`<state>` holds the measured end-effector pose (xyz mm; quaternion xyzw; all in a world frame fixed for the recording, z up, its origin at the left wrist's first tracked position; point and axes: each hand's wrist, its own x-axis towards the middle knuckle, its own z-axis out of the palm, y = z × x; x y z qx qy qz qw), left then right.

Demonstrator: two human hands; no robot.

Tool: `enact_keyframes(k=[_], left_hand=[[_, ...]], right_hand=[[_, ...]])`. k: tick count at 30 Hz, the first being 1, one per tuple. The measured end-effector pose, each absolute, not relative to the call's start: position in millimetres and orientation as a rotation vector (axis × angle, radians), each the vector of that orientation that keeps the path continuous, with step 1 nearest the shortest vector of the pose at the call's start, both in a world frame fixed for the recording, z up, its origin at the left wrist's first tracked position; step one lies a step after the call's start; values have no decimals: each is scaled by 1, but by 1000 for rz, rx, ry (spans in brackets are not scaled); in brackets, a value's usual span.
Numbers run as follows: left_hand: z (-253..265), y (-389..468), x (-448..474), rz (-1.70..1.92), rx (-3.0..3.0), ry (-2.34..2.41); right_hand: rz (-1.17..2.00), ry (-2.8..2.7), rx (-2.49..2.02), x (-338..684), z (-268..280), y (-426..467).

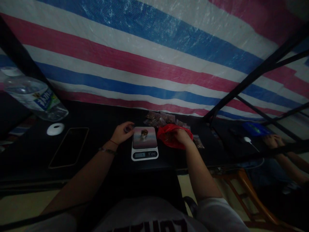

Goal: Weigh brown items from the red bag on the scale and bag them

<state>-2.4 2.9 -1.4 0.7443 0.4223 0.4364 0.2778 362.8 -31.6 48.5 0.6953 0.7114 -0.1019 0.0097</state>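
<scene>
A white kitchen scale [145, 154] lies on the black table in front of me, its small display facing my side. On its plate stands a small metal cup [144, 134] with brownish bits heaped in it. My left hand [122, 132] is beside the scale's left edge, fingers curled around a small, roundish, see-through thing too dim to name. My right hand [181, 136] reaches into an open red plastic bag [164, 131] at the scale's right, so its fingertips are hidden. Several small clear packets [155, 120] with brownish contents lie behind the bag; another packet [198, 141] lies right of it.
A phone [70, 146], a white rounded device [55, 129] and a large plastic bottle [36, 95] are on the left. Striped sheeting [135, 71] hangs behind the table. Dark metal bars [231, 93] slant at the right, where another person's hands [272, 141] show.
</scene>
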Motion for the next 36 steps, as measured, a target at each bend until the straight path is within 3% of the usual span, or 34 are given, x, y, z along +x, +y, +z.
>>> enact_keyframes(k=[24, 36], left_hand=[[-5, 6, -3, 1152, 2021, 1148], [-3, 5, -3, 1141, 2021, 1169]], right_hand=[[-264, 2237, 2195, 375, 40, -23], [-439, 2259, 2089, 374, 42, -28]])
